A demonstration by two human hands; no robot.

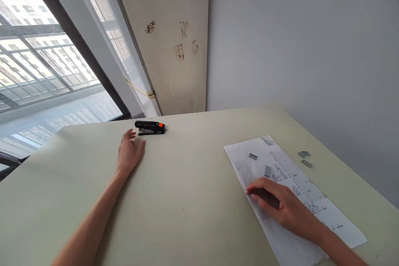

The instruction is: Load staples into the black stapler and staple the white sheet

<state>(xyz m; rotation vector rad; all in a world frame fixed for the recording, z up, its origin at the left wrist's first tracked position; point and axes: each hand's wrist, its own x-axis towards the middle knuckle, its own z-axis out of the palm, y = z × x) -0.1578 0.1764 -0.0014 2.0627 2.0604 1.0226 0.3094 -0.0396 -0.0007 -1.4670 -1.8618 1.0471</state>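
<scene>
Near the far left edge of the table lies a black stapler (150, 128) with an orange patch on top. My left hand (129, 151) rests on the table just in front of it, fingers apart and holding nothing; its fingertips are close to the stapler's left end. A printed paper sheet (280, 162) lies at the right. Over its left edge is my right hand (277, 203), loosely curved, with a gap between thumb and fingers and nothing visible in it. Two small grey staple strips, one (252, 156) farther off and one (267, 171) near my fingers, lie on the paper.
Several more grey strip pieces (304, 156) lie on the pale table (187, 174) right of the paper. A plain wall (296, 50) borders the table's right side. A worn cream panel (174, 79) and a window (56, 62) stand beyond and left.
</scene>
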